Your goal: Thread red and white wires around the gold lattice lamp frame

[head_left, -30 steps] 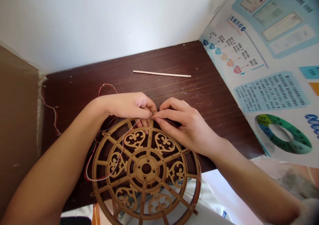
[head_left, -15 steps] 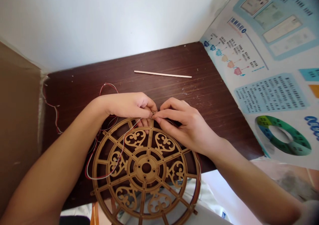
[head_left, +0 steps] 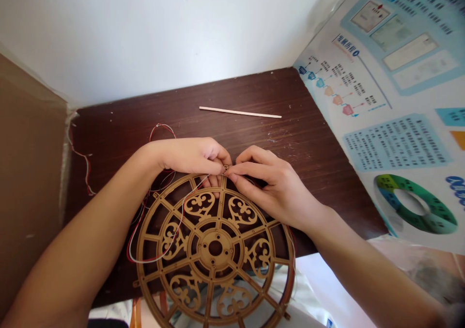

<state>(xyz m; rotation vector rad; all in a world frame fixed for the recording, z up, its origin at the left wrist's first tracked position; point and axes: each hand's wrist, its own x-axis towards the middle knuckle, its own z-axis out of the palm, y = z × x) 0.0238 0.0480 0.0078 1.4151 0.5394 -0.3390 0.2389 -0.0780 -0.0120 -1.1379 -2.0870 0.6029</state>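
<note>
A round, brown wheel-shaped frame with spokes and scroll cutouts is tilted over the table's front edge. My left hand grips its far rim, thumb by a small tab and some fingers beneath. A thin red-and-white wire loops across the frame's left side and runs up to that tab. My right hand is closed there from the right, thumb and forefinger pinching the wire; the fingertips partly hide it. More wire follows the right rim.
A thin pale stick lies on the dark brown table beyond my hands. Loose wire trails along the left edge. A white wall stands behind, a brown panel at left, and a printed board at right.
The whole view has shifted slightly, with everything a little lower and to the right. Both hands keep the same hold at the tab on the rim.
</note>
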